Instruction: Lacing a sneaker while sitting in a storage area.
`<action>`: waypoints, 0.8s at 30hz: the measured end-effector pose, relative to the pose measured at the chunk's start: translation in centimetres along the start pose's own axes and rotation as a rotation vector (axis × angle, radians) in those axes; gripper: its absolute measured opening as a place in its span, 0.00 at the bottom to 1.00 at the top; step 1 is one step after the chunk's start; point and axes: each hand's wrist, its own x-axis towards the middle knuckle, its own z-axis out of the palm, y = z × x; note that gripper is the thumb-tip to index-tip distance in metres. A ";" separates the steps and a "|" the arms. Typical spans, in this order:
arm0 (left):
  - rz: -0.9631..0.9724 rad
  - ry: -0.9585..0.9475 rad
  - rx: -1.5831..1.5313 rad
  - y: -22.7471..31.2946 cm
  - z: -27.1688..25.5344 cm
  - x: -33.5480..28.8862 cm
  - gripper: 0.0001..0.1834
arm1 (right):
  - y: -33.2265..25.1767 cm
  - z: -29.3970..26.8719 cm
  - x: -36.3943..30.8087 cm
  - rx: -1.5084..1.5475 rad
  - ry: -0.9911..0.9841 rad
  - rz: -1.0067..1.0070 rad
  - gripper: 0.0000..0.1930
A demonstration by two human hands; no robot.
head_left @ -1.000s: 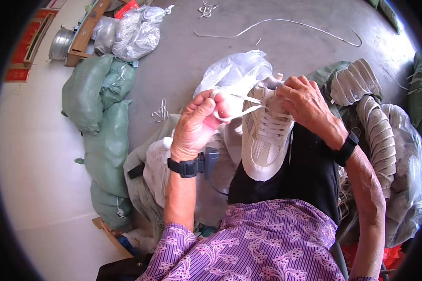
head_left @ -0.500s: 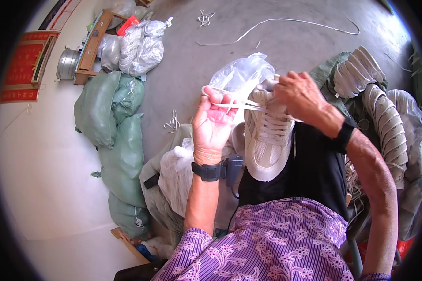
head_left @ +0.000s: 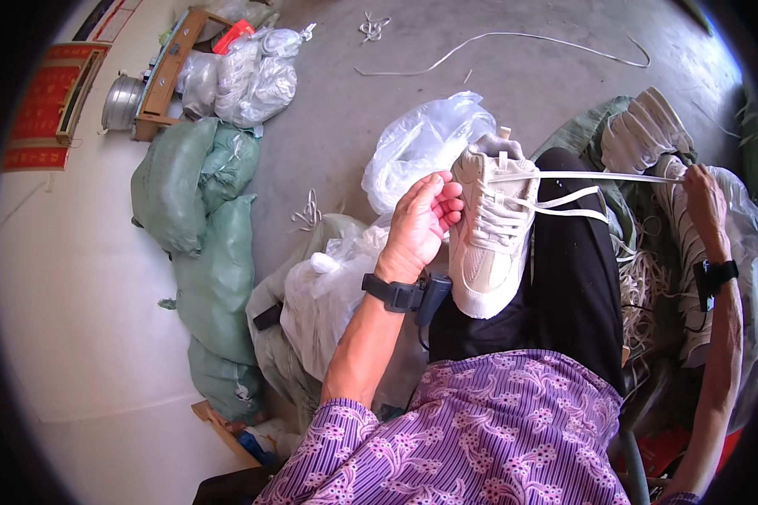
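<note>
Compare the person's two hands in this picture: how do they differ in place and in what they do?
The left hand steadies the white shoe on the lap, fingers against its side; the right hand is stretched far out to the side, pulling a white lace taut. The left arm is bent, the right extended. Both wrists wear black bands.

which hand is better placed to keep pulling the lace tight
Right, probably. The right hand grips the end of the white lace, stretched taut from the shoe. The left hand only steadies the shoe's side.
</note>
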 end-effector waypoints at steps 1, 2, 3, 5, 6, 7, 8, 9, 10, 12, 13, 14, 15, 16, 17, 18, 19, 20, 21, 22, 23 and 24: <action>0.030 -0.002 0.051 0.1 0.2 -0.2 0.14 | 0.5 -0.1 0.1 -0.087 -0.036 0.064 0.03; 0.059 -0.004 0.099 0.2 0.6 -0.4 0.13 | 0.4 0.0 0.0 -0.070 -0.039 0.038 0.03; 0.065 -0.004 0.099 0.5 0.9 -0.5 0.13 | 0.0 -0.1 0.0 0.006 -0.046 0.049 0.03; 0.162 -0.097 0.428 1.3 1.9 -0.7 0.12 | -1.9 -0.3 0.0 0.068 -0.072 0.083 0.04; 0.194 -0.158 0.398 1.5 2.6 -0.7 0.12 | -3.6 -0.4 0.1 0.148 -0.033 0.048 0.04; 0.148 -0.186 0.536 1.7 3.3 -0.7 0.12 | -5.4 -0.8 0.0 0.300 0.020 -0.079 0.04; 0.135 -0.243 0.654 1.9 4.0 -0.7 0.12 | -7.8 -1.0 0.1 0.377 0.096 -0.176 0.05; 0.120 -0.275 0.699 2.0 4.7 -0.6 0.12 | -9.9 -1.5 0.1 0.493 0.088 -0.269 0.05; 0.081 -0.244 0.728 2.0 5.2 -0.5 0.12 | -12.0 -2.0 0.1 0.541 0.072 -0.353 0.04; 0.154 -0.226 0.779 2.3 5.6 -0.2 0.13 | -16.3 -2.6 0.1 0.643 0.069 -0.433 0.03; 0.163 -0.169 0.787 2.5 5.4 0.0 0.12 | -17.8 -3.0 0.0 0.683 0.025 -0.465 0.03; 0.148 -0.156 0.797 2.7 5.1 0.1 0.12 | -19.2 -3.1 -0.2 0.721 0.025 -0.508 0.03; 0.186 -0.114 0.816 2.9 4.5 0.2 0.12 | -20.3 -3.3 -0.3 0.746 -0.019 -0.523 0.03; 0.218 -0.056 0.840 2.9 3.9 0.3 0.12 | -21.2 -3.3 -0.4 0.784 -0.042 -0.558 0.03; 0.253 -0.081 0.813 2.8 3.4 0.3 0.10 | -21.9 -3.3 -0.4 0.773 -0.070 -0.562 0.04; 0.254 -0.068 0.810 2.6 2.9 0.4 0.10 | -22.3 -3.3 -0.5 0.771 -0.059 -0.584 0.04; 0.292 -0.083 0.819 2.2 2.6 0.5 0.09 | -22.7 -3.2 -0.5 0.742 -0.055 -0.611 0.04; 0.331 -0.101 0.828 1.9 2.4 0.6 0.09 | -23.1 -3.1 -0.4 0.715 -0.071 -0.621 0.04; 0.399 -0.136 0.844 1.6 2.3 0.7 0.07 | -23.3 -3.1 -0.4 0.717 -0.063 -0.638 0.04; 0.477 -0.151 0.906 1.3 2.3 0.9 0.07 | -23.6 -3.0 -0.3 0.714 -0.070 -0.647 0.04; 0.567 -0.164 0.991 1.1 2.4 0.9 0.08 | -23.8 -3.0 -0.3 0.734 -0.073 -0.655 0.03; 0.655 -0.182 1.069 0.9 2.5 1.0 0.09 | -23.9 -3.0 -0.3 0.751 -0.075 -0.662 0.03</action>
